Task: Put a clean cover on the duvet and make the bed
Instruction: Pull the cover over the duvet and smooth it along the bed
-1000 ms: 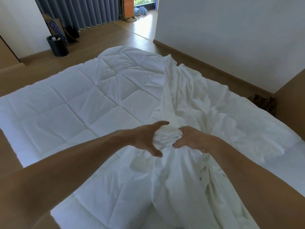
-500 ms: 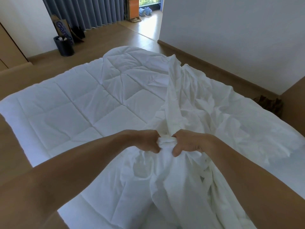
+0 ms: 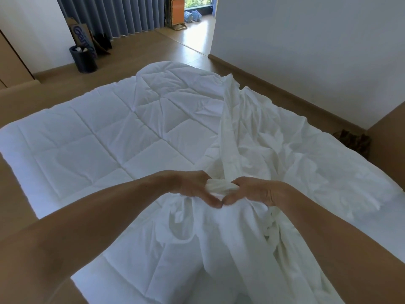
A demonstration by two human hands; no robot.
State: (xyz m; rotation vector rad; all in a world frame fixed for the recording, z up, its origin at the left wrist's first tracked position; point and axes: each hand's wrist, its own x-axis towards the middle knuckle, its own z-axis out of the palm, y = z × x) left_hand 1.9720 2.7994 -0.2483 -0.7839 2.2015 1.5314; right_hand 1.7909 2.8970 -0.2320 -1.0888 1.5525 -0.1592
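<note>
A white quilted duvet lies spread over the bed, filling the left and middle of the view. A thin white duvet cover is heaped in wrinkles over its right half and hangs down toward me. My left hand and my right hand meet over the middle of the bed, thumbs touching. Between them they hold a bunched wad of the cover, fingers curled round it from both sides. The fingertips are hidden in the cloth.
Wooden floor surrounds the low bed. A dark bin and a cardboard box stand by the blue curtain at the back left. A white wall runs along the right side. A dark object lies at the right bed corner.
My hands have gathered more of the cover: the left hand went from spread open to closing on the wad, and both thumbs now touch. The view has tilted up slightly.
</note>
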